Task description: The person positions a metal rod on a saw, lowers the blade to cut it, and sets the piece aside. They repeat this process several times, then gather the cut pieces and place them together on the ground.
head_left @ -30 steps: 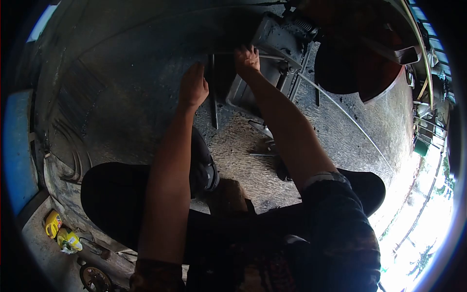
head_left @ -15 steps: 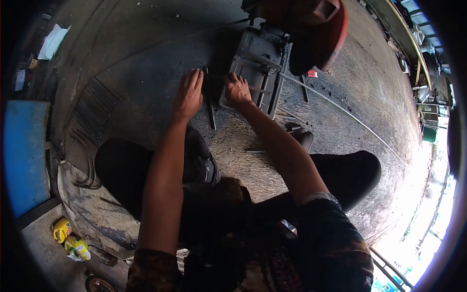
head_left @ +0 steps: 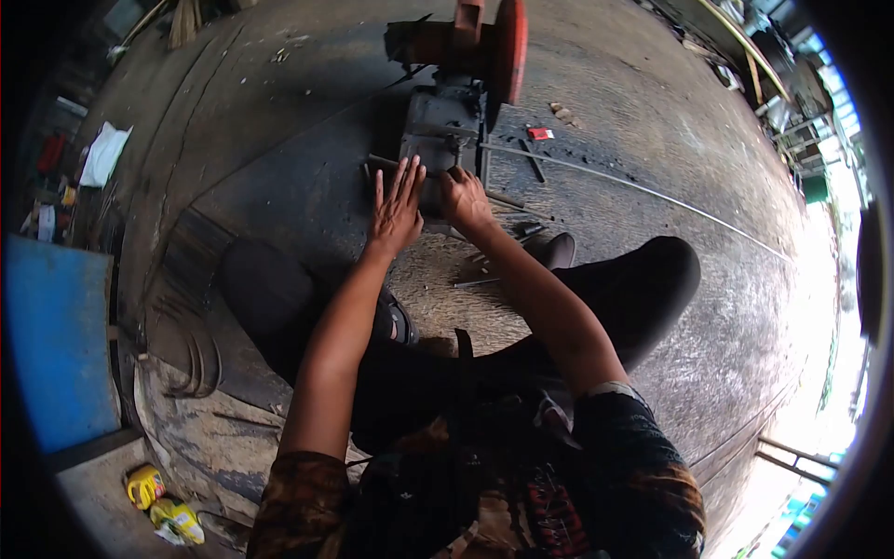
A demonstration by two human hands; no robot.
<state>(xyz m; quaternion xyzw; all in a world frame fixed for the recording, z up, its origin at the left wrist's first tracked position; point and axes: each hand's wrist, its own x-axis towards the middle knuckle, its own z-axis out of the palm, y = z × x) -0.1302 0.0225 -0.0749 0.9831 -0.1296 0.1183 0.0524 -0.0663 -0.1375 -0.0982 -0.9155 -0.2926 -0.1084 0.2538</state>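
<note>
The cut-off saw (head_left: pixel 447 51), with an orange-red body and round guard, stands on the floor in front of me. Its dark metal base (head_left: pixel 433 149) points toward me and carries a vise screw. My left hand (head_left: pixel 398 210) is open, palm down, fingers stretched and spread at the left edge of the base. Beside its fingertips a short metal bar (head_left: pixel 381 160) sticks out to the left. On the near end of the base, by the vise, my right hand (head_left: pixel 466 197) is closed with curled fingers. What it grips is hidden beneath it.
A long thin metal rod (head_left: pixel 643 192) stretches across the floor to the right. A red packet (head_left: pixel 540 134) lies near a dark bar (head_left: pixel 534 163). Dark rods (head_left: pixel 191 247) are bundled at left, near bent rods (head_left: pixel 200 359). A blue panel (head_left: pixel 60 340) stands at far left.
My view has shifted, so the saw appears higher and further left. My left hand has come nearer to the right one and its fingers have spread. The right hand stays closed at the base.
</note>
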